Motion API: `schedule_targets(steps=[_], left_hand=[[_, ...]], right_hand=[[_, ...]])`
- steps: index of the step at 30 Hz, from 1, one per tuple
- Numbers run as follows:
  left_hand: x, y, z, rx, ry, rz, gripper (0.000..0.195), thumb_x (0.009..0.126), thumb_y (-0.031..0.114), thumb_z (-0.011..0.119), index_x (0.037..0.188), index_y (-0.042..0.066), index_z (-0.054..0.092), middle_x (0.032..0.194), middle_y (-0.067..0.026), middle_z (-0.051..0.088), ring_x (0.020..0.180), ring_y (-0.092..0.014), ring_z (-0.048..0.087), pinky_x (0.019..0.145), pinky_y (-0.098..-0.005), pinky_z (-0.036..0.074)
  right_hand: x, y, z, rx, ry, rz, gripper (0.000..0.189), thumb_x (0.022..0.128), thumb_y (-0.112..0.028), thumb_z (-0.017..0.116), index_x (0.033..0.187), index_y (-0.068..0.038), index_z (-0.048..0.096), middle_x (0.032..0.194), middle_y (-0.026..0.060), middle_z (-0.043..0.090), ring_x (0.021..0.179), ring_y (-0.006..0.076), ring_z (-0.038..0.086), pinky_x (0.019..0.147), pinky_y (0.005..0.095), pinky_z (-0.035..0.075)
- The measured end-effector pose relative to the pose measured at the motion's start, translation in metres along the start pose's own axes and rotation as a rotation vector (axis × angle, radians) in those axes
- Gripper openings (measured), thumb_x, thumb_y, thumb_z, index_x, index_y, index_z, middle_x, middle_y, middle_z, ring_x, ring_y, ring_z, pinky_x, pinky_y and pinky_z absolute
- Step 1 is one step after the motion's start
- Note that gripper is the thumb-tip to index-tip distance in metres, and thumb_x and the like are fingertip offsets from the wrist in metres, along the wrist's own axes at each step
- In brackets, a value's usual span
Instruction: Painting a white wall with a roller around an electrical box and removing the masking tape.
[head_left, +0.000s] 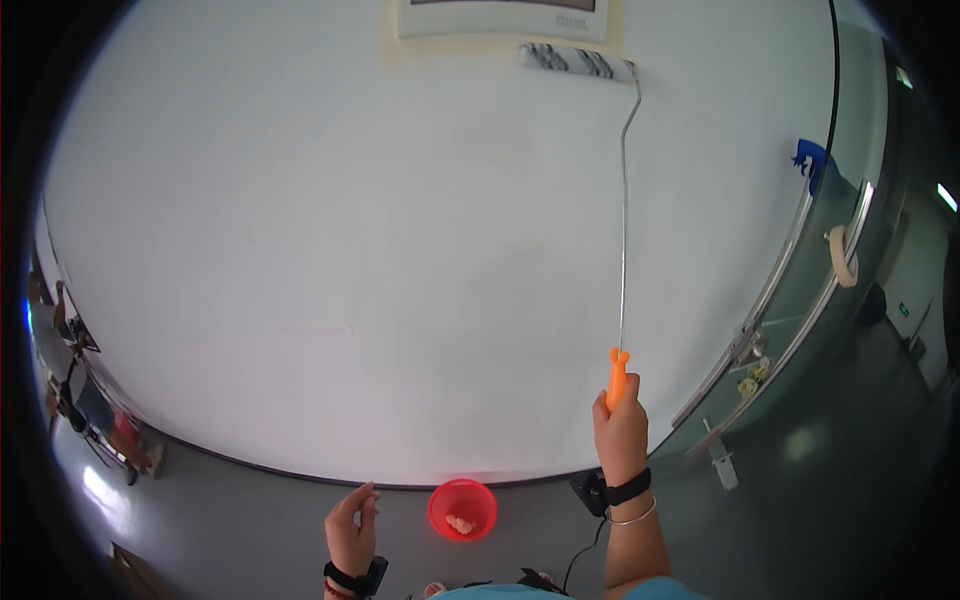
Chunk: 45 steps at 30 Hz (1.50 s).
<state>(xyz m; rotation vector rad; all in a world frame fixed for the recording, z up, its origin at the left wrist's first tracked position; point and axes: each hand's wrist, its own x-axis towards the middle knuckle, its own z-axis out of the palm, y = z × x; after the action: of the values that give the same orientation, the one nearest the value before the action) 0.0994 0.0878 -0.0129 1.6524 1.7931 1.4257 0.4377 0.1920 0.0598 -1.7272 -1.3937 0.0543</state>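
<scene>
My right hand (621, 439) grips the orange handle (617, 382) of a long-framed paint roller. From it the thin metal rod (624, 240) runs up to the roller sleeve (577, 62), white with dark streaks. The sleeve is at the white wall (375, 210), just below a white-framed panel (502, 22), slightly tilted. Low on the left, my left hand (352, 529) holds nothing, its fingers loosely bent and the thumb apart. Beside it on the floor stands a red plastic bucket (463, 487) with a pale, crumpled piece inside (460, 523).
Yellowish masking tape (390, 45) edges the panel. At right, a glass door (780, 300) has long metal handles, with a blue cloth or glove (812, 161) and a tape roll (843, 256) hanging on them. Another person (67, 360) stands at far left. A brown board-like object (135, 570) lies bottom left.
</scene>
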Motion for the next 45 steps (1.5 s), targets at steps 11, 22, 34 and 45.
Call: schedule_targets(steps=[11,22,34,45], left_hand=[[0.031,-0.022,-0.005,0.0,-0.113,0.085,0.018,0.093,0.004,0.057,0.107,-0.002,0.067,0.086,-0.0102,0.071,0.07,-0.015,0.066,0.066,-0.0261,0.052],[0.033,-0.056,-0.022,0.032,-0.27,0.086,0.019,0.093,0.003,0.057,0.109,-0.001,0.066,0.09,-0.0108,0.071,0.072,-0.015,0.065,0.067,-0.0257,0.052],[0.033,-0.035,0.005,0.043,-0.312,0.078,0.02,0.091,0.004,0.056,0.108,0.001,0.067,0.088,-0.0097,0.071,0.073,-0.019,0.067,0.065,-0.0283,0.052],[0.012,0.029,0.048,0.058,-0.185,0.069,0.019,0.09,0.005,0.057,0.106,0.001,0.067,0.087,-0.0089,0.072,0.074,-0.022,0.067,0.072,-0.0319,0.052]], right_hand=[[-0.153,0.088,0.073,-0.09,-0.165,0.196,0.035,0.091,-0.017,0.058,0.117,-0.002,0.041,0.077,0.0221,0.063,0.07,0.0426,0.063,0.059,0.0482,0.051],[-0.271,0.142,0.114,-0.203,-0.383,0.482,0.039,0.089,-0.018,0.06,0.12,-0.002,0.041,0.082,0.0261,0.064,0.077,0.0442,0.063,0.064,0.0501,0.052],[-0.314,0.202,0.042,-0.253,-0.372,0.454,0.034,0.083,-0.018,0.063,0.114,-0.008,0.055,0.085,0.0181,0.066,0.079,0.0393,0.064,0.065,0.0494,0.051],[-0.033,0.111,-0.036,0.089,0.216,0.031,0.026,0.088,-0.011,0.061,0.11,-0.004,0.049,0.074,0.0185,0.062,0.067,0.0392,0.062,0.057,0.0452,0.047]])
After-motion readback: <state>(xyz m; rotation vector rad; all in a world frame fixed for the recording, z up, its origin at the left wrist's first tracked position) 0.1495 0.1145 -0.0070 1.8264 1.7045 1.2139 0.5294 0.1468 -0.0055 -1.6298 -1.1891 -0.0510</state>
